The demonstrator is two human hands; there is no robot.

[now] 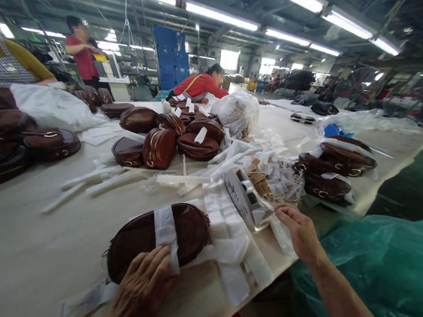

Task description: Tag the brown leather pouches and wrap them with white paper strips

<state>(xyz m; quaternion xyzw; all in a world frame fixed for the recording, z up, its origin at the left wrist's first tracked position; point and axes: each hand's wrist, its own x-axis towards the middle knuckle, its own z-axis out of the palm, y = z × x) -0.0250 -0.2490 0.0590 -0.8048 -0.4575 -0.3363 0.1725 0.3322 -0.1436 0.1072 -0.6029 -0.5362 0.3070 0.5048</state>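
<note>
A dark brown oval bag (137, 237) lies on the table near me, with a white paper band (164, 223) across its middle. My left hand (144, 283) rests flat on the band and the bag's lower edge, fingers stretched out side by side. At the right, my right hand (293, 225) pinches at the front end of a grey tape dispenser (238, 195) with handwriting on its side; what is between the fingertips is too small to make out. White paper sheets (227, 245) lie between the bag and the dispenser.
Brown bags (159, 148) are heaped mid-table, more (51, 142) at the left and a stack (337, 168) at the right. Tags with strings (271, 178) lie behind the dispenser. Green plastic (381, 262) bulges beside the table's right edge. A person in red (198, 86) leans over the far side.
</note>
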